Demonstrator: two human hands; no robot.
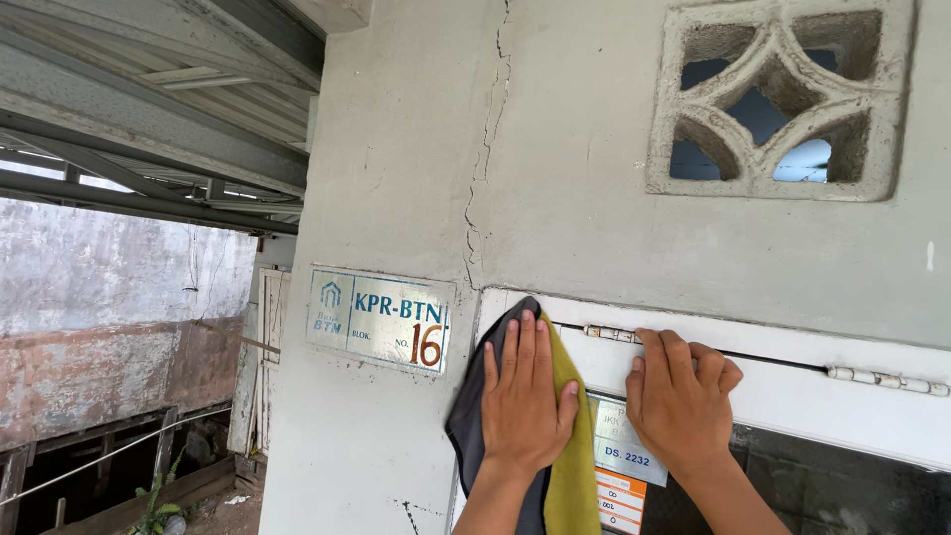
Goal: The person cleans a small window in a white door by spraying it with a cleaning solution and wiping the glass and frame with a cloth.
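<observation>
A rectangular white-and-blue sign (378, 319) on the grey wall — pale and orange-striped stickers (624, 466) on the window frame.

House exterior, number plaque (379, 319), vent block (780, 96), cracked plaster wall (416, 149)

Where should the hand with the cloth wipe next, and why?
Probably sideways along the white window frame: the left hand presses the grey-and-yellow cloth flat at the frame's corner, while the right hand rests beside it.

Soft, even daylight from the open left side; sharp, glare-free
</observation>
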